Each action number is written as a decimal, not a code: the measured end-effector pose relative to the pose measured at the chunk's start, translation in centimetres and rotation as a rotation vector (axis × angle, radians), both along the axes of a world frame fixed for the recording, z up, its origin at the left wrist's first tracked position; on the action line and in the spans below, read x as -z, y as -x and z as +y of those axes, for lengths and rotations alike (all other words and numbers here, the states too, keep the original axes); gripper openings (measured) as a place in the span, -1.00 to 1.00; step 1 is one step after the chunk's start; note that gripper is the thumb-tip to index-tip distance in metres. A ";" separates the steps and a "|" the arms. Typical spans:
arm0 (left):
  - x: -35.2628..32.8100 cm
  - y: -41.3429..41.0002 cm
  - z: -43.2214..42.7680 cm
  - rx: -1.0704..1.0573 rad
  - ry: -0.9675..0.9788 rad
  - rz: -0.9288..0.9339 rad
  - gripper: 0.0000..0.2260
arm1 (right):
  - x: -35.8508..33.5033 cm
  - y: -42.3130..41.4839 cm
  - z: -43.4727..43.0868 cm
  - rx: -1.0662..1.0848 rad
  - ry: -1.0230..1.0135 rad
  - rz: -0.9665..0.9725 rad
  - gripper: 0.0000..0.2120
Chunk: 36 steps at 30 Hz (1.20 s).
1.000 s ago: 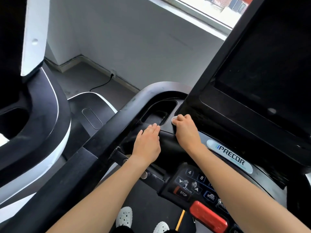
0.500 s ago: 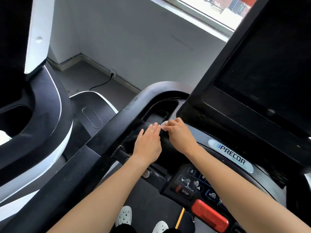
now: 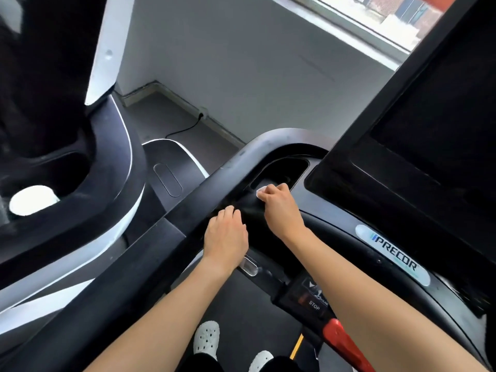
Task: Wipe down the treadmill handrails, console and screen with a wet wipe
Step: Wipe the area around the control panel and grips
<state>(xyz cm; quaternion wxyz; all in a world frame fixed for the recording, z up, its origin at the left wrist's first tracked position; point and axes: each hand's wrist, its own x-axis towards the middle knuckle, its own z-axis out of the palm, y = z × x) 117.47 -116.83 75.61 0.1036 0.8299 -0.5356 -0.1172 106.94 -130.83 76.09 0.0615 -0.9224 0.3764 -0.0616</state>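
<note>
grey wall and floor sit behind the treadmill. right hand pinches a crumpled white wet wipe against the matte black console, at the rim of its moulded recess. left hand curls over the smooth handrail. console wiping seems underway; the glossy screen likely needs a lighter, flatter pass next.

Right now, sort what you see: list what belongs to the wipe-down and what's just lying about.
Job: wet wipe, pinched in right hand; handrail; console; screen.
Lying about: white object on neighbouring machine; power cable.
</note>
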 end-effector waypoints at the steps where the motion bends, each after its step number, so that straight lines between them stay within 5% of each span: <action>1: 0.1 -0.1 0.3 0.014 -0.006 -0.008 -0.66 | 0.2 -0.6 0.2 -0.036 -0.001 0.007 -0.60; 7: 0.7 -1.0 0.9 0.089 0.006 -0.054 -0.56 | 0.5 -2.1 1.5 -0.409 0.039 0.075 -0.69; 14: 1.1 -1.1 1.0 0.119 0.022 -0.035 -0.54 | 0.6 -0.6 0.0 -0.083 0.118 -0.003 -0.66; 20: 0.3 -0.7 0.7 0.081 0.001 -0.005 -0.56 | 0.6 -1.1 1.5 -0.370 0.080 0.100 -0.70; 26: -0.4 0.9 -0.8 0.027 -0.022 -0.037 -0.61 | -1.5 1.8 -0.5 0.036 0.057 0.021 -0.70; 36: -0.7 5.4 -5.4 0.227 0.210 0.164 -0.53 | -3.6 10.6 -2.6 0.248 0.108 -0.032 -0.71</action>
